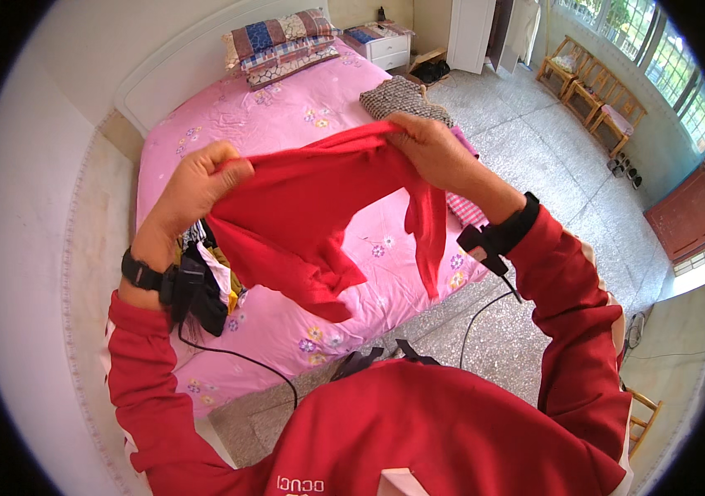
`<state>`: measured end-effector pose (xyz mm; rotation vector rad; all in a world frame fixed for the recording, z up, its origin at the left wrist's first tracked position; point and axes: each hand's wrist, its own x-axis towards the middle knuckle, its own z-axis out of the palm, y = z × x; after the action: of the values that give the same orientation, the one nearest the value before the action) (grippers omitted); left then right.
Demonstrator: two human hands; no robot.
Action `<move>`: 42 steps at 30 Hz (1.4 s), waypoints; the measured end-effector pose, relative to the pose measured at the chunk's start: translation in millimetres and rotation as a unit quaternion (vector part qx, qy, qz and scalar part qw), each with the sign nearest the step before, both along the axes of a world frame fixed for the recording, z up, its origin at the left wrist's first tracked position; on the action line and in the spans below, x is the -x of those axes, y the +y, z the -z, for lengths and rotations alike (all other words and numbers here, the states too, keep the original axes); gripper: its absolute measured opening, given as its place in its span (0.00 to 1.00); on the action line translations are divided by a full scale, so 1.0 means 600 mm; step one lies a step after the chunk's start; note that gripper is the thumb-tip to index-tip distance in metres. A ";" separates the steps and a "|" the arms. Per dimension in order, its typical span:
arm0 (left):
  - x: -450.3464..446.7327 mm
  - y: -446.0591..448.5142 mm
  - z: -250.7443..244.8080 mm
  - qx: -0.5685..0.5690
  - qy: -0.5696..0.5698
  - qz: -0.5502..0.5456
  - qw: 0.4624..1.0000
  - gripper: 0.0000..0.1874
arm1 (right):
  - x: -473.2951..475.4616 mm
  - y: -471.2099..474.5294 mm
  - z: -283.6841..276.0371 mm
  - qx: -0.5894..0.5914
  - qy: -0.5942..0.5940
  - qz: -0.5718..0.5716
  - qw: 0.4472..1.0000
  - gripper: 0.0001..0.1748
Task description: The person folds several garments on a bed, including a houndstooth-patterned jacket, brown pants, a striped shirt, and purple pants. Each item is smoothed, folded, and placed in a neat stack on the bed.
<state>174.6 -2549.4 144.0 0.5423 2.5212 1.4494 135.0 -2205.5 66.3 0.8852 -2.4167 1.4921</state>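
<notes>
A red knitted garment (302,198) hangs stretched between my two hands, above a bed with a pink floral sheet (278,130). My left hand (203,177) grips its upper edge on the left. The opposite end of that edge is bunched in my right hand (423,146), and a narrow part of the garment dangles beneath it. Behind and below my left hand lies a pile of mixed clothes (213,291), partly hidden by the garment and my wrist. A grey knitted item (405,99) lies on the bed's far right edge, past my right hand.
Stacked pillows (284,46) lie by the white headboard (172,53). A white nightstand (386,49) stands beside the bed. Pink checked cloth (465,209) is at the bed's right edge. Wooden chairs (594,93) and shoes (625,169) line the window wall. Cables run from both my wrists.
</notes>
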 end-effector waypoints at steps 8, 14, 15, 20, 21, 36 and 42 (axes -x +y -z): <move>0.001 -0.055 0.019 0.147 0.098 -0.039 0.984 0.09 | -0.002 -0.034 -0.129 -0.055 0.121 0.066 0.989 0.09; 0.051 -0.144 0.060 0.218 0.203 -0.099 0.950 0.08 | -0.017 -0.046 -0.183 -0.049 0.173 0.124 0.976 0.08; 0.059 -0.157 0.073 0.205 0.189 -0.110 0.954 0.08 | -0.018 -0.045 -0.187 -0.045 0.169 0.133 0.975 0.08; 0.093 -0.193 0.116 0.008 0.155 -0.109 0.982 0.11 | 0.002 -0.022 -0.186 -0.037 0.156 0.185 0.970 0.09; 0.095 -0.194 0.116 -0.059 0.102 -0.116 0.986 0.11 | 0.009 -0.014 -0.182 -0.030 0.151 0.192 0.969 0.09; 0.051 -0.201 0.070 0.145 0.072 -0.013 0.987 0.11 | 0.055 0.085 -0.100 0.049 0.076 0.241 0.966 0.11; 0.121 -0.251 0.118 0.040 0.062 -0.154 0.985 0.05 | 0.098 0.117 -0.026 -0.026 0.037 0.264 0.963 0.13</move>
<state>102.1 -2700.1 73.5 0.2424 2.8499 1.4409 75.9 -2135.0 82.0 0.2543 -2.3822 1.1746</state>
